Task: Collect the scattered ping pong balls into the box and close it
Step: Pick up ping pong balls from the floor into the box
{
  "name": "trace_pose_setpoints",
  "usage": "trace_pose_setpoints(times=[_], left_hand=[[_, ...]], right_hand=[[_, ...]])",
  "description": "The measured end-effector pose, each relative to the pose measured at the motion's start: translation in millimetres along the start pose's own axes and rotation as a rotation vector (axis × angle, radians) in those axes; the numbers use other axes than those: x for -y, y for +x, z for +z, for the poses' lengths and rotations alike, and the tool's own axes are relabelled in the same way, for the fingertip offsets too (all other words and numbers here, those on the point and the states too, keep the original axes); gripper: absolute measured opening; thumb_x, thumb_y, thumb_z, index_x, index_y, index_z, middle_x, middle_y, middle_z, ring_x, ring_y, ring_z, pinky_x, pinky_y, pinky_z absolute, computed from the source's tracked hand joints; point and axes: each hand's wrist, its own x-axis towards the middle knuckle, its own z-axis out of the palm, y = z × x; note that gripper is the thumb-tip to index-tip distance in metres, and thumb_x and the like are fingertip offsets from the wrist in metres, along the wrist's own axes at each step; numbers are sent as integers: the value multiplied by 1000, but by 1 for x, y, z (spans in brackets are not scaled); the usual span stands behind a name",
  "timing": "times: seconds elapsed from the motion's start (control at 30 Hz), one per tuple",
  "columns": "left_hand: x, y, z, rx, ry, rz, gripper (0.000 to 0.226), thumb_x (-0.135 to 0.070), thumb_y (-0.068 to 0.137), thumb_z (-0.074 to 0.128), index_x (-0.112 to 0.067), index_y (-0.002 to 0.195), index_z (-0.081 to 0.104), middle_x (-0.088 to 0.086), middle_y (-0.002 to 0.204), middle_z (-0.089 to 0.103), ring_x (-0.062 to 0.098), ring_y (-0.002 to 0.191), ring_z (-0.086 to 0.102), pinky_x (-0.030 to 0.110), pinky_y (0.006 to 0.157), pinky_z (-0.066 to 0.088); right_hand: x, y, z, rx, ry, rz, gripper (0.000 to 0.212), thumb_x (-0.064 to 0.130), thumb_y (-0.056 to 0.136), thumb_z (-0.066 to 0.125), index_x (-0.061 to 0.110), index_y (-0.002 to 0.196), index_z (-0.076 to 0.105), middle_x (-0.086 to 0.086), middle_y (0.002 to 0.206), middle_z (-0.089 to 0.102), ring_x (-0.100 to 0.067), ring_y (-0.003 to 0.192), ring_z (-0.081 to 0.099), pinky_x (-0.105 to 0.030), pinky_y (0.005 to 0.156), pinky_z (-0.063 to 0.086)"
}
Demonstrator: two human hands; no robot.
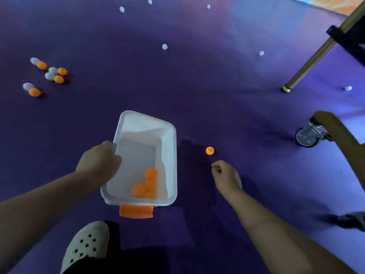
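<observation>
The left grip (98,163) clasps the box (170,147) by its rim (orange balls (147,184) inside). The right grip (225,175), fingers curled, possibly holding something, hovers near a loose ball (209,150) on the floor (197,86).

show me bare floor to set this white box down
Bare purple floor: between the white plastic box and the orange and white ball cluster at left; ahead of the box, up to the lone white ball. Crowded: that cluster, and the orange ball right of the box.
</observation>
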Motion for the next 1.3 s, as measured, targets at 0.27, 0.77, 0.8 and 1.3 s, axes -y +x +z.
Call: trace_pose_setpoints(times=[0.27, 0.77, 0.8, 1.3], left_hand=[[20, 87, 37, 49, -180, -148, 8, -14, 84, 48, -6, 82, 46, 7, 70, 53, 22, 58, 45, 33, 51, 28], [34, 134, 26, 75, -309, -227, 10, -16, 83, 51, -11, 78, 45, 4, 69, 54, 26, 63, 50, 33, 53, 32], [34, 131, 17, 72, -304, -235, 9, -15, 83, 51, -10, 79, 45, 4, 69, 54, 26, 63, 49, 33, 54, 32], [70, 122, 23, -1, -252, -318, 11, -16, 86, 51, -6, 87, 48, 2, 71, 52, 18, 59, 44, 29, 48, 27]], right_hand=[[7, 115, 51, 143, -255, 69, 44, 22, 95, 53, 23, 138, 46, -6, 143, 32, -22, 119, 46, -34, 90, 42], [18, 161, 73, 322, -302, 341, 49, -2, 94, 41, 10, 141, 38, -14, 133, 38, -30, 110, 48, -36, 92, 43], [23, 151, 66, 319, -280, 321, 49, -1, 95, 39, 11, 142, 36, -9, 129, 39, -25, 102, 50, -33, 85, 46], [60, 155, 131, 440, -378, 13, 67, -8, 91, 42, 23, 149, 28, -8, 159, 1, -27, 134, 28, -32, 105, 34]])
